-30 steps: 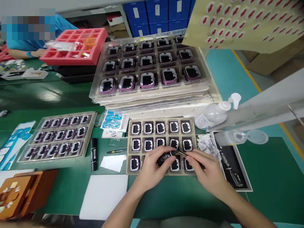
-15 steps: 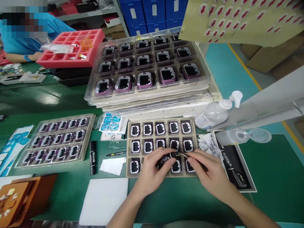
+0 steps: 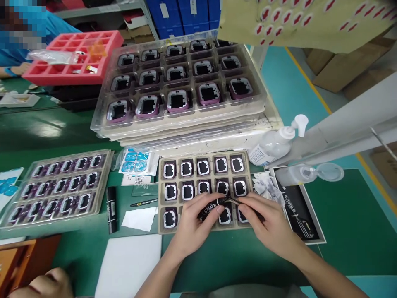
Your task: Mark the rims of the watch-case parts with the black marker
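Note:
My left hand (image 3: 197, 221) grips a black marker (image 3: 208, 210) with white print, its tip end pointing right. In my right hand (image 3: 269, 221) are slim dark tweezers (image 3: 233, 200), whose points meet the marker's tip. Both hands are over the beige tray (image 3: 162, 203), which holds rows of purple watch cases (image 3: 170, 192) with white-edged dark openings. My fingers hide part of its lower rows. A second black marker (image 3: 111, 210) and a thin pen-like tool (image 3: 144, 203) lie on the green table left of the tray, beside a white paper piece (image 3: 140, 218).
Stacked trays of larger-looking cases (image 3: 178, 101) stand behind; another filled tray (image 3: 58, 186) lies left. A pump bottle (image 3: 273, 145), a flip-cap bottle (image 3: 296, 175) and an open box (image 3: 321, 236) are at right. White foam (image 3: 128, 265) lies in front. Another person's hand (image 3: 46, 285) is at lower left.
The view has shifted, so the bench things sit further left in it. Another person's hand has appeared at lower left. My hands keep the marker and tweezers together at the tip.

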Demonstrator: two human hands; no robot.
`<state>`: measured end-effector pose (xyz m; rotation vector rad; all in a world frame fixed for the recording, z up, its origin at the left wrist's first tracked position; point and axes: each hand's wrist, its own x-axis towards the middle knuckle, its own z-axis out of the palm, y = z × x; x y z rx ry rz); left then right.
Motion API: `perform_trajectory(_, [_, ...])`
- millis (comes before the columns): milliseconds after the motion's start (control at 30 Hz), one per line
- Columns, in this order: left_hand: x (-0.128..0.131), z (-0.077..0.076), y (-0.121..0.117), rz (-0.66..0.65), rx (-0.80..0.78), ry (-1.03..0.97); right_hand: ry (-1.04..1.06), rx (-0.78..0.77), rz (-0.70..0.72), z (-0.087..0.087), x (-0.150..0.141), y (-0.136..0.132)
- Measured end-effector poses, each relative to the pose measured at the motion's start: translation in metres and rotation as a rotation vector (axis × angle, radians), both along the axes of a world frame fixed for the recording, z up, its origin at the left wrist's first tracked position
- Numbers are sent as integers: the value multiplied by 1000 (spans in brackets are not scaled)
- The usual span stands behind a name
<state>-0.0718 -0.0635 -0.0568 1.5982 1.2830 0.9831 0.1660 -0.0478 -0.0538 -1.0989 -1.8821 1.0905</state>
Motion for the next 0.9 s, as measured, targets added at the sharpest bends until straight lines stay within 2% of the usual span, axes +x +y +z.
perform_trajectory(233, [-1,0,0,-3,-4,11,5,-21,-2,-3,1,-1])
perform_trajectory(667, [-3,2,0,-11,-15,57,-17,100,-46,0,-2,1])
perform_trajectory(900, [-1,2,1,0,23,23,-14,71,-24,-1,1,0])
